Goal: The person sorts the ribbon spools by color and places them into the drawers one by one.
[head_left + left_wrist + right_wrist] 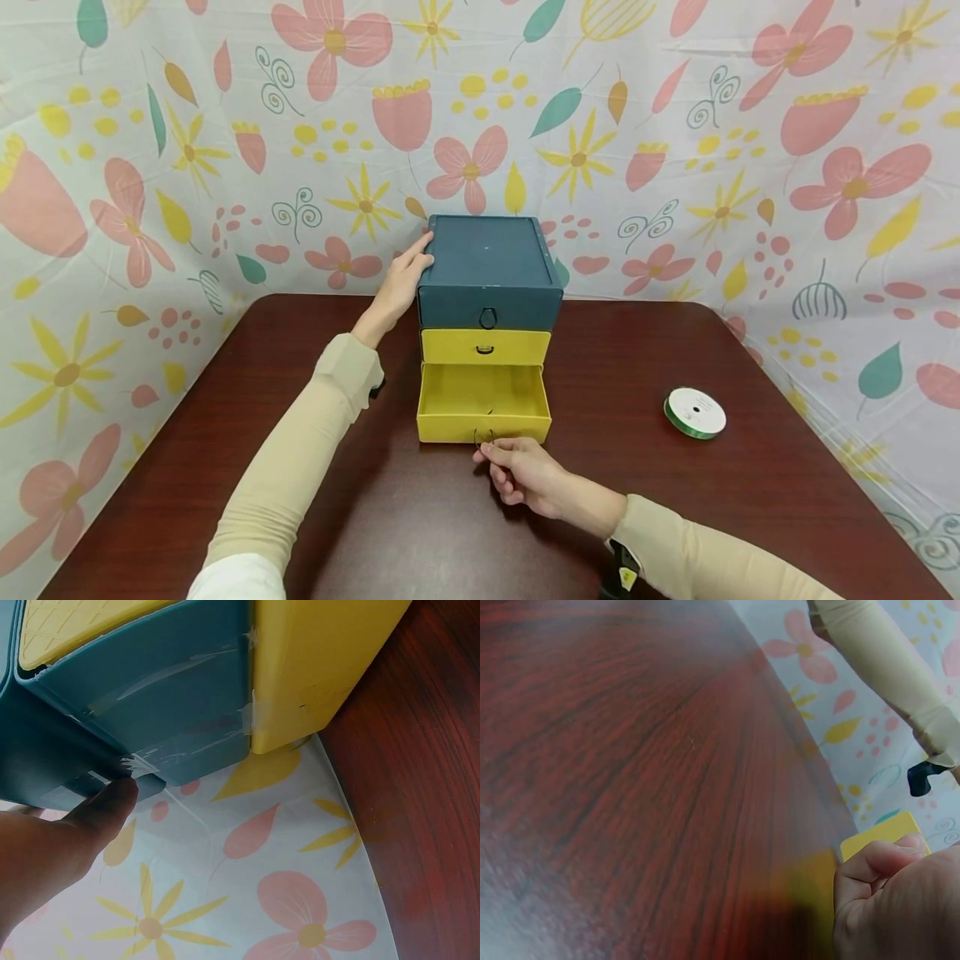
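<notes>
A small drawer cabinet [487, 250] with a dark blue top stands near the back of the table. Its bottom yellow drawer [442, 429] is pulled out, and nothing sizeable shows inside. My right hand [528, 477] pinches the thin loop handle [476, 436] on that drawer's front between thumb and fingers. With fingers extended, my left hand [402, 283] rests against the cabinet's upper left side. In the left wrist view its thumb [112, 806] touches the blue side wall [172, 712]. The middle yellow drawer [450, 346] and the blue top drawer [457, 308] are closed.
A spool of green ribbon [696, 413] with a white face lies on the table to the right. The dark red wood-grain table [360, 533] meets a flower-printed cloth [660, 108] at the back and sides.
</notes>
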The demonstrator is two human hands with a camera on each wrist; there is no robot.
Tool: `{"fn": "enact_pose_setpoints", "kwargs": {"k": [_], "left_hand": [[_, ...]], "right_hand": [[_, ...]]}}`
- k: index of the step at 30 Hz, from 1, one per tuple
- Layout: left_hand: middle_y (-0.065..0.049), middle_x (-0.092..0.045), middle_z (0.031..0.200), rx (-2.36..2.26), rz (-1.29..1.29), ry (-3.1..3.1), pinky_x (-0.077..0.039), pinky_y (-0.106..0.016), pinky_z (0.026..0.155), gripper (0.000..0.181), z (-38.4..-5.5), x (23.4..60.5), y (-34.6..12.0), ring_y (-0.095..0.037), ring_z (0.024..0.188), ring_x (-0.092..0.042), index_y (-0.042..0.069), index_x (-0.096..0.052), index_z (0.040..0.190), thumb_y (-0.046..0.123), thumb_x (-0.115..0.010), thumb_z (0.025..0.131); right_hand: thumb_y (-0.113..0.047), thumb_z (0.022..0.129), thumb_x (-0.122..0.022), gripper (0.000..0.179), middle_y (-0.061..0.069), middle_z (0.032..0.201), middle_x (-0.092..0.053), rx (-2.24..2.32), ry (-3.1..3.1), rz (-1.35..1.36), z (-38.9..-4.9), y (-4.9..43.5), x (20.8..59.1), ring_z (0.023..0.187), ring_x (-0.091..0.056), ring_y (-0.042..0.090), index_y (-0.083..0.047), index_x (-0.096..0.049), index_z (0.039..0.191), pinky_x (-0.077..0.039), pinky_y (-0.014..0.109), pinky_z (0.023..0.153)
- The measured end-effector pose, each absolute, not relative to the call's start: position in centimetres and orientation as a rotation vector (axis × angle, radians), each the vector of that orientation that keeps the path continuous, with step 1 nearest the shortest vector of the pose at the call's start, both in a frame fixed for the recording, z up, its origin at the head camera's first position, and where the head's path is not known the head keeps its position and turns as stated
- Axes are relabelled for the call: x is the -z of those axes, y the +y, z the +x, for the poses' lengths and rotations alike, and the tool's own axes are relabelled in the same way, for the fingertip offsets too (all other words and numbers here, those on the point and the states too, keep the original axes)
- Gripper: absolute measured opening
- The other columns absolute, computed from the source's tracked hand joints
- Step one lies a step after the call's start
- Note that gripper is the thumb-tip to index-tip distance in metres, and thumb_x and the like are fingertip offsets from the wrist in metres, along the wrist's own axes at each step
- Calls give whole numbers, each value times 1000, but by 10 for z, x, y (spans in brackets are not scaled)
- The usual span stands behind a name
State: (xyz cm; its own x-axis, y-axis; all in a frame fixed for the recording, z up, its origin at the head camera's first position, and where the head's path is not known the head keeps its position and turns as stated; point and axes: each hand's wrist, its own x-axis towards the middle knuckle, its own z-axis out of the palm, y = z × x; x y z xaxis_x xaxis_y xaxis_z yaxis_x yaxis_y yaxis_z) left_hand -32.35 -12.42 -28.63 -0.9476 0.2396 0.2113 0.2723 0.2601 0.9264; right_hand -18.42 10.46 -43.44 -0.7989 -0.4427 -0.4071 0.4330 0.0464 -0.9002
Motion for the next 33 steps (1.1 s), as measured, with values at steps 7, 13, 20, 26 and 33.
{"fn": "enact_pose_setpoints", "kwargs": {"k": [7,13,20,26,33], "left_hand": [[-3,-15,163,1837,-499,-2475,-18,-46,122,55,-323,285,-124,-23,151,-14,19,-20,156,25,-33,103],[-4,-14,164,1812,-525,-2469,-17,-47,122,55,-322,285,-124,-23,152,-12,17,-20,156,25,-33,103],[-4,-14,163,1812,-513,-2479,-17,-47,122,55,-322,286,-124,-24,151,-13,17,-20,156,24,-33,103],[-1,-15,163,1846,-487,-2471,-17,-47,122,55,-335,296,-125,-22,151,-14,22,-21,156,27,-33,103],[4,-16,163,1808,-499,-2439,-18,-46,121,53,-349,309,-126,-19,151,-15,28,-23,155,34,-33,103]], "right_hand": [[-24,100,-49,27,-9,57,-44,1802,1702,-13,-177,104,434,47,-34,1,0,-60,105,-26,14,41],[-25,100,-50,28,-9,57,-44,1796,1700,-11,-173,104,432,47,-34,1,1,-60,107,-26,14,42],[-25,100,-51,28,-10,57,-44,1784,1697,4,-169,105,432,47,-34,1,0,-61,106,-26,14,42],[-26,99,-52,26,-10,56,-44,1771,1690,11,-166,106,433,46,-34,1,-2,-63,103,-26,14,42],[-26,99,-52,27,-10,55,-44,1760,1686,1,-164,107,431,46,-35,1,-2,-63,104,-27,15,42]]}}
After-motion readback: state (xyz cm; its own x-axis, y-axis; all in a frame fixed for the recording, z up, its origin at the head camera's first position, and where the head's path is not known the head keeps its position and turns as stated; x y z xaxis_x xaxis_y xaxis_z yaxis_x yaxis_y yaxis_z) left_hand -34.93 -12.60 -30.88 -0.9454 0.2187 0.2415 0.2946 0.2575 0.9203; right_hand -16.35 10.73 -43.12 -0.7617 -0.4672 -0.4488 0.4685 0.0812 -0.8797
